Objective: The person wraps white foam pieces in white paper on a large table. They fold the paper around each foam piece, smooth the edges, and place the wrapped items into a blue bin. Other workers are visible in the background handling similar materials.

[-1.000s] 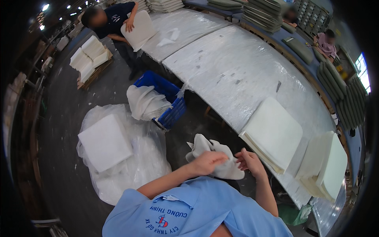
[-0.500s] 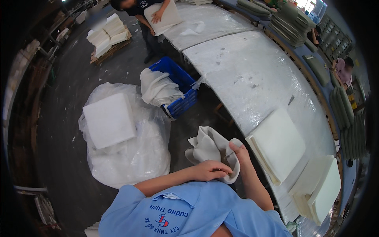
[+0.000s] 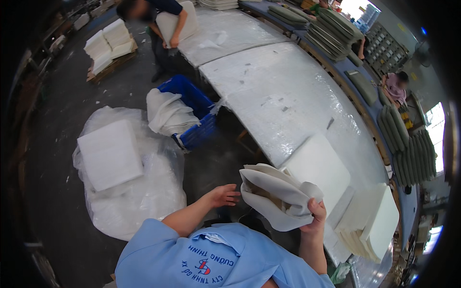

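Observation:
A pale grey fabric cover (image 3: 276, 204), folded and gaping like a pouch, hangs in front of my body. My right hand (image 3: 315, 215) grips its right end, thumb on the near side. My left hand (image 3: 224, 195) is off the fabric, just left of it, fingers apart and nothing in them. Behind the cover, a white foam pad (image 3: 319, 161) lies on the plastic-wrapped table (image 3: 273, 96). Closer to me on the right sits a stack of white foam pads (image 3: 372, 223), partly slumped.
To the left, a white foam block (image 3: 110, 153) rests on a clear plastic bag (image 3: 153, 206). A blue crate (image 3: 199, 134) holds white fabric (image 3: 170, 113). A co-worker (image 3: 161, 29) handles a pad at the table's far end. Green cushions (image 3: 331, 36) line a bench along the right.
The cover has risen and shifted right toward the table, opening out in my right hand. My left hand has let go of it and drawn away to the left.

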Demonstrator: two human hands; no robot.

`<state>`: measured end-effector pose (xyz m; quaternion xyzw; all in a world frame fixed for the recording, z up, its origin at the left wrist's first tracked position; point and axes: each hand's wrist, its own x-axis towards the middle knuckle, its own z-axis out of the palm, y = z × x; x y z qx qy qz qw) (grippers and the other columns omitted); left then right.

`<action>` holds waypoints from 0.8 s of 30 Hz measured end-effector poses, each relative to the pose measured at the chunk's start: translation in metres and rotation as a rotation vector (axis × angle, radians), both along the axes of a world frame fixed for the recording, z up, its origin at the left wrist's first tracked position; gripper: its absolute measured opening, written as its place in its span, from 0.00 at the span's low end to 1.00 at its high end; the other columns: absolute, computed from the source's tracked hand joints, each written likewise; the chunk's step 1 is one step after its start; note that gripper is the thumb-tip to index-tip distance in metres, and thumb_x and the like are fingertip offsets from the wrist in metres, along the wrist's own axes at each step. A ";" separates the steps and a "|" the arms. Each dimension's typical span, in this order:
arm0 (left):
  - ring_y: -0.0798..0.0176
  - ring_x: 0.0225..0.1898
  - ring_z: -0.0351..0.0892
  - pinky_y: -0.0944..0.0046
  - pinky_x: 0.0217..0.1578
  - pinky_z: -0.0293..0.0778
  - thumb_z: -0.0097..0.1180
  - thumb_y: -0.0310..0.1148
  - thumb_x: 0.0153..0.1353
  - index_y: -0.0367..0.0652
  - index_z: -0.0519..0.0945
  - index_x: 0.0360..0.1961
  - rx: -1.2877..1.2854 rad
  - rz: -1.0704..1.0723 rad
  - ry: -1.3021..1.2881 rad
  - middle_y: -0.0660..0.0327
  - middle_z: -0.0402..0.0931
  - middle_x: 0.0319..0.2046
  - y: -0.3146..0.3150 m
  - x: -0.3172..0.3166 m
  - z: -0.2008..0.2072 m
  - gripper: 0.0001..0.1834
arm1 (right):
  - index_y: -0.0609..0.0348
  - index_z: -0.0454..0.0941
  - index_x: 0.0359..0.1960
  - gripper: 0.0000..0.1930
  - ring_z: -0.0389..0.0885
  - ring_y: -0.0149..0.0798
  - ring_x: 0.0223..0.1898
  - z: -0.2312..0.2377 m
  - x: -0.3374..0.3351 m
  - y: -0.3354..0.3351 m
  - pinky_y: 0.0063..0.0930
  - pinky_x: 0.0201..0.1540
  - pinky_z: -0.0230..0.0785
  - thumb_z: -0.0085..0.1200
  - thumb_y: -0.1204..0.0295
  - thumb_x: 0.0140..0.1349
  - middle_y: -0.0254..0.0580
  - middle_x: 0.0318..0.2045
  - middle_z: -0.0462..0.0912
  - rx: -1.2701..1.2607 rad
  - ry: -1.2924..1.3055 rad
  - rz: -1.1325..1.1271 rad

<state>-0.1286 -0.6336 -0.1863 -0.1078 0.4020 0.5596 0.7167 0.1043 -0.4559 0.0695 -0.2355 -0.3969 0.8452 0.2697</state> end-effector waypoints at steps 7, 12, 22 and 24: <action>0.56 0.55 0.85 0.49 0.60 0.79 0.52 0.52 0.76 0.48 0.79 0.63 0.279 0.089 -0.222 0.58 0.83 0.57 0.077 0.056 -0.010 0.25 | 0.64 0.77 0.60 0.30 0.87 0.42 0.50 0.006 0.076 -0.012 0.39 0.52 0.80 0.73 0.66 0.57 0.45 0.49 0.87 0.006 -0.050 -0.023; 0.57 0.48 0.88 0.53 0.52 0.83 0.66 0.34 0.68 0.42 0.84 0.57 0.029 -0.211 0.239 0.58 0.87 0.49 0.074 0.053 0.006 0.18 | 0.61 0.78 0.55 0.27 0.82 0.31 0.47 -0.006 0.130 -0.035 0.31 0.50 0.76 0.77 0.69 0.55 0.37 0.46 0.85 0.067 -0.197 -0.001; 0.61 0.44 0.84 0.59 0.48 0.78 0.67 0.24 0.54 0.37 0.82 0.49 -0.047 -0.206 1.014 0.59 0.84 0.42 0.029 0.069 0.061 0.19 | 0.61 0.78 0.34 0.08 0.74 0.26 0.28 -0.085 0.257 -0.119 0.27 0.32 0.69 0.66 0.76 0.59 0.34 0.23 0.78 0.497 -1.053 -0.546; 0.60 0.44 0.85 0.59 0.48 0.78 0.68 0.24 0.52 0.36 0.83 0.51 -0.082 -0.333 1.006 0.57 0.85 0.43 0.012 0.080 0.079 0.22 | 0.62 0.76 0.34 0.07 0.71 0.26 0.27 -0.095 0.276 -0.138 0.26 0.31 0.66 0.63 0.79 0.59 0.32 0.23 0.76 0.486 -1.007 -0.651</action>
